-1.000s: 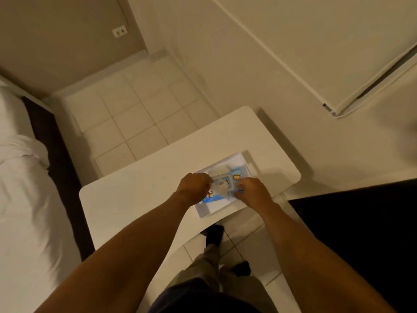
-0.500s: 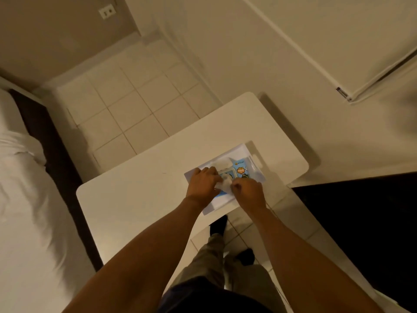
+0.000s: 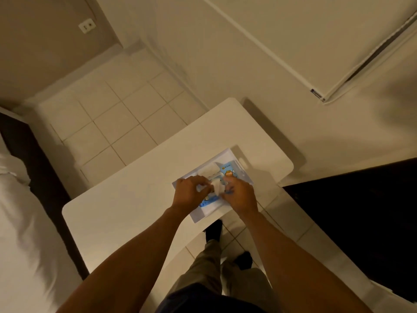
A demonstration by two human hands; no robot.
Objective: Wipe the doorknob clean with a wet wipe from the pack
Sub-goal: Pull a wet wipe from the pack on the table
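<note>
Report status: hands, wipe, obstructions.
Both hands on wipe pack: left hand, right hand. Wet wipe partly out between them. Doorknob not in view. No obstruction.

Blue wet wipe pack (image 3: 228, 170) right of frame centre, small printed wording and cartoon marks on it, too blurred to read

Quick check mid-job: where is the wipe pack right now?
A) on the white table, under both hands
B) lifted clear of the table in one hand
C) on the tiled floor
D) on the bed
A: the wipe pack lies flat on the white table, with the left hand and right hand over it, a white wipe between them.
</note>
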